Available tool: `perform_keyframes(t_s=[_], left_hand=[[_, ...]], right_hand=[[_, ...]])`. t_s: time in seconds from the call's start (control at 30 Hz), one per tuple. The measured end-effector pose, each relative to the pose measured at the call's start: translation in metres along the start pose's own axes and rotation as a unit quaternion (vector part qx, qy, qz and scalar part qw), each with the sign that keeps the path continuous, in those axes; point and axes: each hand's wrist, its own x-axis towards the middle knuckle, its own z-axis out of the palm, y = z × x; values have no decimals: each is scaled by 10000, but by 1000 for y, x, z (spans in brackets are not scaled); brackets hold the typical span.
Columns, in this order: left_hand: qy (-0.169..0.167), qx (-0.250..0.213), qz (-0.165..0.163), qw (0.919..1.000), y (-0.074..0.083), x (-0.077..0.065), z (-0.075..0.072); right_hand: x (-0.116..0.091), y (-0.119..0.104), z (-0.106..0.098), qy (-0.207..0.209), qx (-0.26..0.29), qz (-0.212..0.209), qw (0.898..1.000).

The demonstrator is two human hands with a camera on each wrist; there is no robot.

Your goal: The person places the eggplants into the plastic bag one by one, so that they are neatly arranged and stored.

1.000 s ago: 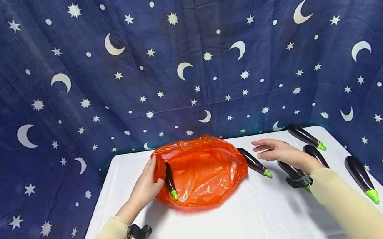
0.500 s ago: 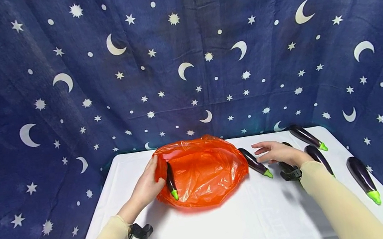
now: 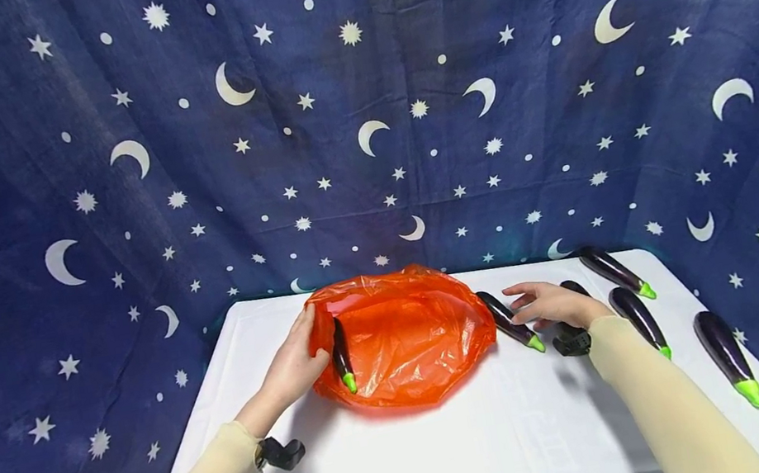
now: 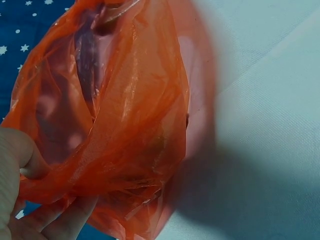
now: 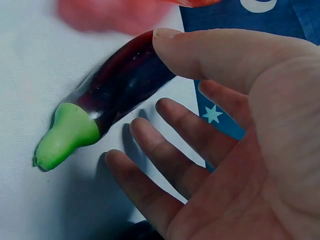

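An orange-red plastic bag [image 3: 406, 349] lies on the table with its mouth spread wide, and one eggplant [image 3: 342, 356] with a green stem end shows inside at its left. My left hand [image 3: 292, 368] grips the bag's left rim, thumb on one side and fingers on the other in the left wrist view. Beside the bag's right edge lies another eggplant [image 5: 130, 80]. My right hand [image 3: 549, 304] hovers at that eggplant with fingers spread and loosely bent; its thumb overlaps the eggplant's dark end in the right wrist view.
Several more eggplants lie to the right: one at the back [image 3: 615, 272], one nearer [image 3: 640, 320], one by the right edge [image 3: 726, 358], and one partly hidden behind my right hand [image 3: 573, 288]. A white cloth covers the table [image 3: 432, 462]; a blue starry curtain [image 3: 335, 152] stands behind it.
My right hand and forearm have shifted slightly left and lower, toward the eggplant beside the bag. My left hand keeps its hold on the bag's rim.
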Motion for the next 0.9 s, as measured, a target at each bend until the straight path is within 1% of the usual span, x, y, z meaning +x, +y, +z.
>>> perform_keyframes(t_s=[0.1,0.33,0.57,0.73,0.9], left_hand=[[-13,32,-27,10000,0,1,0],[33,34,72,10000,1,2,0],[2,8,71,10000,1,1,0],[11,-15,60,10000,1,0,-1],[13,-38,58,10000,2,-1,-2]], right_hand=[[2,0,1,31,-68,45,10000],[2,1,0,-122,-228,4,9997],[2,1,0,-245,-141,105,9995],[5,2,1,-244,-127,167,9995],[8,4,2,-205,-104,355,9991]])
